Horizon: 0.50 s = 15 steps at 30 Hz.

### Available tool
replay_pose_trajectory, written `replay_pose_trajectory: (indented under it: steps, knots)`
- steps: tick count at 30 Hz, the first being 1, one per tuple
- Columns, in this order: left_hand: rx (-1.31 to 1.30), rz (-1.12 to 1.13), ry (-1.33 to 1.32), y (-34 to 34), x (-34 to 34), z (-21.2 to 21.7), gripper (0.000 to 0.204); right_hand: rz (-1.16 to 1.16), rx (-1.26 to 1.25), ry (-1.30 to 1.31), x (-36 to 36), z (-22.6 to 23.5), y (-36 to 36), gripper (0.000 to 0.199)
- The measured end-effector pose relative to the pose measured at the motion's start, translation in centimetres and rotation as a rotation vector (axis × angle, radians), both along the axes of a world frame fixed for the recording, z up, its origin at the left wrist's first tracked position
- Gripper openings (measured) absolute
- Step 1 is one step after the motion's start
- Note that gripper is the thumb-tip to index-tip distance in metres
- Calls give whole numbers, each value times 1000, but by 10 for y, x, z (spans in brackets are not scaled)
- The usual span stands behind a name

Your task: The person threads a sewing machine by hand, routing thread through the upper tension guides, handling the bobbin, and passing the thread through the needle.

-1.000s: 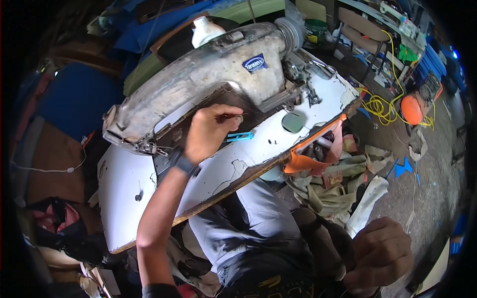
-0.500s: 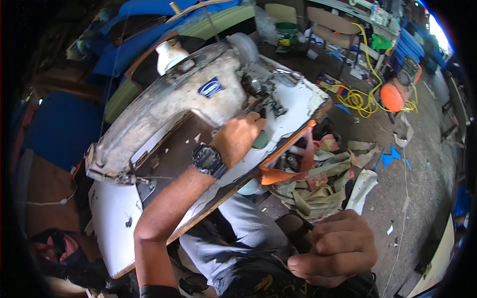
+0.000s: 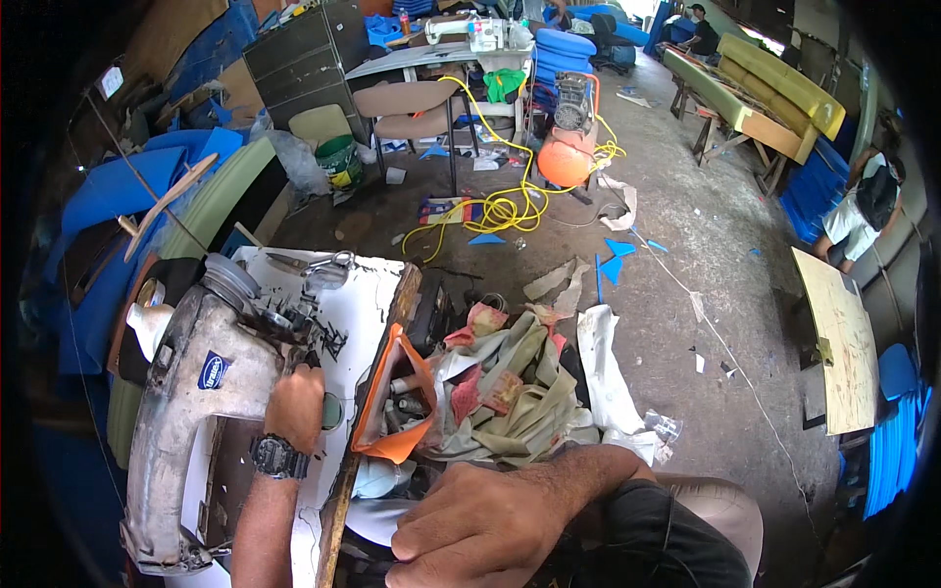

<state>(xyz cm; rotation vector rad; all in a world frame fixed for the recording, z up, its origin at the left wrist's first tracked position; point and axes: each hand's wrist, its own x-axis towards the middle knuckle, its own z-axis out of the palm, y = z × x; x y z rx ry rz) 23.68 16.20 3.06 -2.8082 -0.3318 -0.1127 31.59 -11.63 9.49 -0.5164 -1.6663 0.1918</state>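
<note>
A worn, grimy sewing machine [image 3: 176, 431] lies along the left, on a white-topped table [image 3: 365, 309] with a chipped wooden edge. My left hand [image 3: 296, 404], wearing a dark watch on the wrist, reaches to the machine's needle end. Its fingers are curled against the dark parts there, and what they grip is hidden. Beside that hand sits a small round green piece [image 3: 333, 412]. My right hand [image 3: 480, 524] is held curled low in front of my lap, its fingertips turned out of sight. Scissors [image 3: 335, 267] and dark metal bits lie at the table's far end.
An orange pouch [image 3: 397, 446] holding spools hangs by the table edge, beside piled fabric scraps [image 3: 520, 412]. Beyond are a yellow hose [image 3: 490, 211], an orange compressor [image 3: 566, 157] and a chair [image 3: 407, 108]. A board [image 3: 828, 343] and a person [image 3: 867, 201] are at the right.
My view has swung up and right, bringing in more of the workshop. My left hand stays at the machine's needle end; my right hand now appears lower and further left.
</note>
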Motion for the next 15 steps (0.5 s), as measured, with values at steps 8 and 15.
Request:
replay_pose_trajectory:
  steps: [8,15]
  knots:
    - [-305,-33,-467,-74,-45,73,18,-258,-29,-113,8,3,5,14]
    - [-1374,-45,-1247,-127,-117,17,17,-607,-354,-191,20,-9,35,3]
